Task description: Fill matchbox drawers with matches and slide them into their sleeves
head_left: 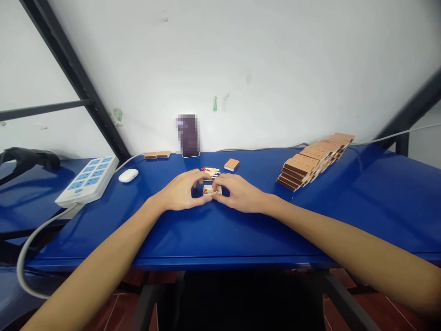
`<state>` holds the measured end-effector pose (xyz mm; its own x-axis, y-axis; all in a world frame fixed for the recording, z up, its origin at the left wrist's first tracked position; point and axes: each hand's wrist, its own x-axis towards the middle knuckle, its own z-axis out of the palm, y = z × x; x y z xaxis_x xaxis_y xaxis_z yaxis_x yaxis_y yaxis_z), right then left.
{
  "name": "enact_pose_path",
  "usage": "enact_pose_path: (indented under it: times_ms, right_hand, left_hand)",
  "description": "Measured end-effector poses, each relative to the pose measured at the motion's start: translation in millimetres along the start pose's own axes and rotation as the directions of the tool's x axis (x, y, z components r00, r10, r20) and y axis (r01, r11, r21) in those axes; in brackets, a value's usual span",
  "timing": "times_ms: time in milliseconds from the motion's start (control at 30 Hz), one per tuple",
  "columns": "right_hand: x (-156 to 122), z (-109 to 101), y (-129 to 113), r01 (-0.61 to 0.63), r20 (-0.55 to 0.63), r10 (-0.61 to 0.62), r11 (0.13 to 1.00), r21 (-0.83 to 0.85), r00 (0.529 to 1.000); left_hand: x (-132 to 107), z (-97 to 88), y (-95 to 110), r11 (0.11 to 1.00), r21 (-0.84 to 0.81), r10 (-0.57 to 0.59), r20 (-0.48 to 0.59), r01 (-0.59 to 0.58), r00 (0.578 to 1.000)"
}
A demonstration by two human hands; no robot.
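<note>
A small white matchbox tray [208, 187] with red-headed matches [206, 191] in it lies on the blue table between my hands. My left hand [179, 191] curves round the tray's left end, its thumb along the near side and its fingers bent over the far side. My right hand [237, 191] is closed at the right end, thumb and index finger pinching at the match sticks. Just beyond the fingers is a loose pile of matches [212, 172], partly hidden by them. A tan matchbox cover [232, 164] lies behind my right hand.
Stacked matchboxes [310, 158] lean in a slanting row on the right. Two more matchboxes [157, 155] lie at the back, beside a phone [190, 138] propped against the wall. On the left are a white earbud case [128, 175] and a power strip [90, 179] with its cable.
</note>
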<state>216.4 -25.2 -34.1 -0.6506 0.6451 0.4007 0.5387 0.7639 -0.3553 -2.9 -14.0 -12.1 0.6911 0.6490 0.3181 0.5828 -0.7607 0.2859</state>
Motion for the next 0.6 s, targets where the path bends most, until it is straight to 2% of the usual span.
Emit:
enact_pose_path:
  times_ms: [100,267,433,600]
  right_hand:
    - [-0.4,-0.1,-0.9,0.009,0.009,-0.009,1.000,0.013,1.000]
    - [-0.5,-0.5,0.4,0.039,0.023,-0.039,0.999,0.029,0.999]
    - [-0.6,-0.6,1.3,0.052,0.049,-0.052,0.999,-0.006,0.997]
    - [-0.1,1.5,2.7,0.063,-0.040,-0.062,0.997,0.034,0.997]
  left_hand:
    - [-1.9,2.3,3.3,0.997,0.057,0.044,0.032,-0.046,0.999]
    - [-0.2,3.8,6.3,0.994,0.075,0.086,0.000,-0.086,0.996]
    - [-0.5,2.5,7.9,0.990,0.079,0.114,0.034,-0.117,0.993]
    - [-0.8,3.3,7.6,0.985,0.114,0.128,0.020,-0.130,0.992]
